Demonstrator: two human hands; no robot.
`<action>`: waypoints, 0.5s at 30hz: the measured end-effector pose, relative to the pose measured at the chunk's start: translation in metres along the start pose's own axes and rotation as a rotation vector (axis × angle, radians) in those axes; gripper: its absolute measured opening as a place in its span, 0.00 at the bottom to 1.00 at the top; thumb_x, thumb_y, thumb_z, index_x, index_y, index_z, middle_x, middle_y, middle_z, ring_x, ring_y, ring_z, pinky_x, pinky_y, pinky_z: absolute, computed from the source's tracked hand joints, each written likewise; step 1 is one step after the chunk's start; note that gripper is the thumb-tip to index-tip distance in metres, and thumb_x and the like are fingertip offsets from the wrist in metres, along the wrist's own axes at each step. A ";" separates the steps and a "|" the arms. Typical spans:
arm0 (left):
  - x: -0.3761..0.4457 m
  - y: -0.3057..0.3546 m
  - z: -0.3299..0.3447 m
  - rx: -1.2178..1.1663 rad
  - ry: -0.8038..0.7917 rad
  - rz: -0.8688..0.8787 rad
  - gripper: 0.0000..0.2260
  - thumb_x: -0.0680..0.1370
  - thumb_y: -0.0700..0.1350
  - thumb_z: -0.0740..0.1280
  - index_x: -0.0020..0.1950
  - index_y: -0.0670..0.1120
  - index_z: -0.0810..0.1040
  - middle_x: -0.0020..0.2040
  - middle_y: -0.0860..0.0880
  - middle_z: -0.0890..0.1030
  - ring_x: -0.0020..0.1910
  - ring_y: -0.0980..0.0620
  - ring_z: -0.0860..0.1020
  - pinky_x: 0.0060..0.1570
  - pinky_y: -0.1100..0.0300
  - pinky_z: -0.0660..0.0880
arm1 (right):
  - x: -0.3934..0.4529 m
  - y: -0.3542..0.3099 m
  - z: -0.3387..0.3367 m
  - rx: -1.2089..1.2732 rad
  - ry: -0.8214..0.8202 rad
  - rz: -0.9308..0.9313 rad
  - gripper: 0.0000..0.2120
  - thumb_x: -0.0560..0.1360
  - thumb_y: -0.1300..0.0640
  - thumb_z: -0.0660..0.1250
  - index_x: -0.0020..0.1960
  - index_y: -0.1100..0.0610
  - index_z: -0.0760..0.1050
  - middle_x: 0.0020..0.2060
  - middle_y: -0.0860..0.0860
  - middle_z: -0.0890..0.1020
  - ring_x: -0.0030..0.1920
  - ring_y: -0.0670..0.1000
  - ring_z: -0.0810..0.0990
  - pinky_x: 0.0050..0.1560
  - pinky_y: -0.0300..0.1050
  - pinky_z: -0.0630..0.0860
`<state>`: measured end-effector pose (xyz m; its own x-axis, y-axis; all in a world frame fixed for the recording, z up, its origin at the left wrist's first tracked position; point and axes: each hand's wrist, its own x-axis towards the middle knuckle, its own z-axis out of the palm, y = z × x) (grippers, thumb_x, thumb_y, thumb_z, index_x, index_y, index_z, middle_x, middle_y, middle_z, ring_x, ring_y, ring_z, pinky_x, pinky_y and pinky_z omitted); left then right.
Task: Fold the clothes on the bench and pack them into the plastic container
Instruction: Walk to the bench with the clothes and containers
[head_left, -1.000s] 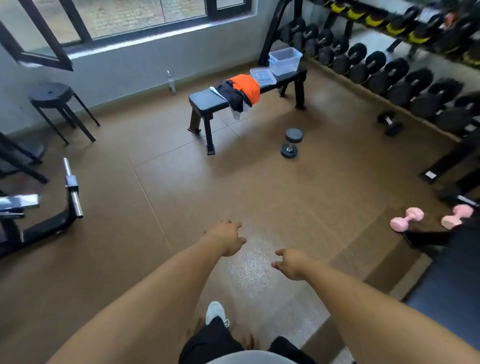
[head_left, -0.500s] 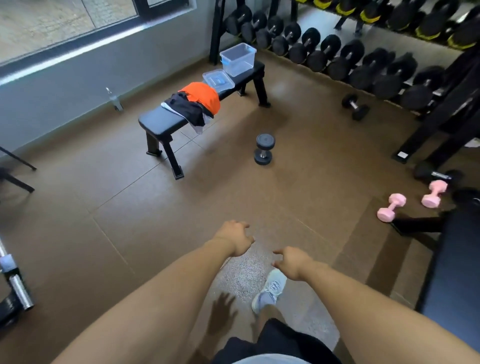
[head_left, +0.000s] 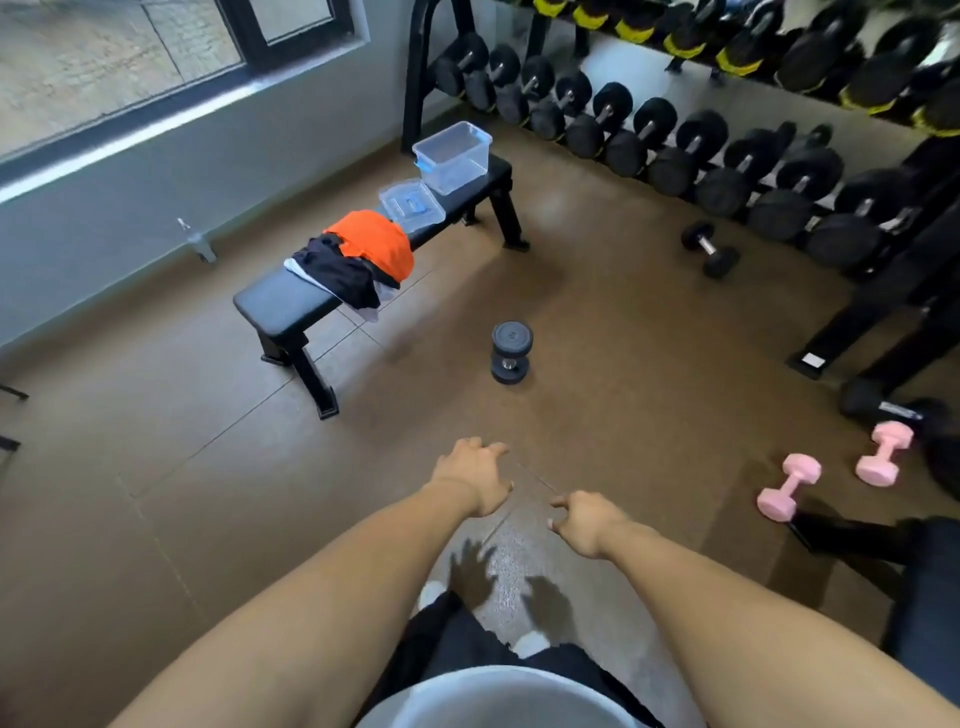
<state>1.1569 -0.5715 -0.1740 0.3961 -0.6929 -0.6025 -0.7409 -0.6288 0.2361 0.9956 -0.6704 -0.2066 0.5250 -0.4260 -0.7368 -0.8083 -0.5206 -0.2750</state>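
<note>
Both bare arms out in front, well short of the black padded flat bench (head_left: 280, 306). Left hand (head_left: 475, 480) palm down with fingers loosely spread, gripping nothing; right hand (head_left: 584, 522) beside it, fingers loosely curled, likewise empty. On the middle of the bench, a heap of clothes: bright orange garment (head_left: 376, 244) on top, crumpled black garment (head_left: 343, 273) against its near side, a strip of white fabric (head_left: 371, 312) hanging over the bench edge. Just beyond the heap, flat clear plastic lid (head_left: 413, 205) lying on the pad; at the far end, clear rectangular plastic container (head_left: 454, 156) standing upright and open. On the brown floor near the bench, black round-headed dumbbell (head_left: 511, 353) standing on end; further right, two pink dumbbells (head_left: 789, 486) lying near each other. Long rack of black dumbbells (head_left: 675, 140) along the far wall.
</note>
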 end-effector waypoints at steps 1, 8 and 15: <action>0.015 -0.001 -0.008 0.001 0.001 -0.004 0.28 0.80 0.59 0.62 0.79 0.55 0.62 0.76 0.44 0.66 0.76 0.42 0.62 0.71 0.44 0.67 | 0.012 -0.002 -0.010 0.001 -0.009 -0.003 0.23 0.82 0.51 0.62 0.75 0.53 0.69 0.70 0.55 0.76 0.68 0.57 0.75 0.64 0.42 0.70; 0.129 -0.017 -0.073 -0.019 -0.022 -0.011 0.29 0.80 0.57 0.63 0.79 0.54 0.61 0.76 0.44 0.64 0.76 0.42 0.61 0.71 0.41 0.66 | 0.110 -0.025 -0.095 -0.002 -0.017 0.012 0.25 0.80 0.47 0.63 0.76 0.48 0.68 0.73 0.55 0.72 0.72 0.57 0.71 0.70 0.46 0.68; 0.250 -0.049 -0.176 -0.060 -0.029 -0.030 0.29 0.79 0.57 0.63 0.79 0.53 0.62 0.76 0.44 0.65 0.76 0.40 0.61 0.71 0.41 0.66 | 0.214 -0.063 -0.215 0.009 0.004 0.033 0.25 0.82 0.47 0.61 0.77 0.50 0.65 0.75 0.54 0.69 0.75 0.58 0.66 0.71 0.48 0.66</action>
<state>1.3874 -0.7760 -0.2018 0.4012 -0.6632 -0.6319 -0.6946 -0.6699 0.2621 1.2158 -0.8874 -0.2142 0.4993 -0.4461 -0.7428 -0.8275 -0.4997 -0.2562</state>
